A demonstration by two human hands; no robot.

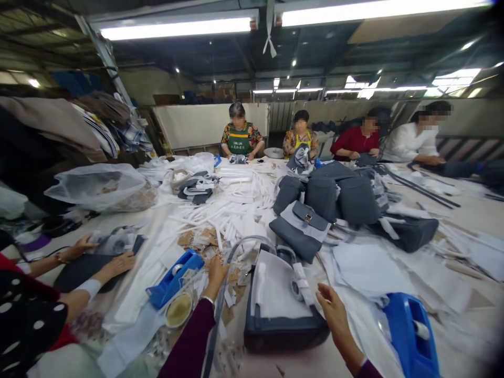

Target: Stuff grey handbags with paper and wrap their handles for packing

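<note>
A grey bag with a white front panel [277,299] lies on the table right before me. My left hand [216,273], in a maroon sleeve, reaches past a grey strap [232,254] toward cardboard scraps beside the bag; its fingers are curled, and what they hold is hidden. My right hand [333,310] rests at the bag's right edge next to a white strap with a buckle [301,283], fingers bent, nothing plainly in them.
Blue tape dispensers stand at left [173,281] and lower right [411,331]. A small dish [179,310] sits near my left arm. A co-worker's hands [98,257] work on dark material at left. Finished grey bags [323,197] and white strips [232,210] cover the table; several people sit across.
</note>
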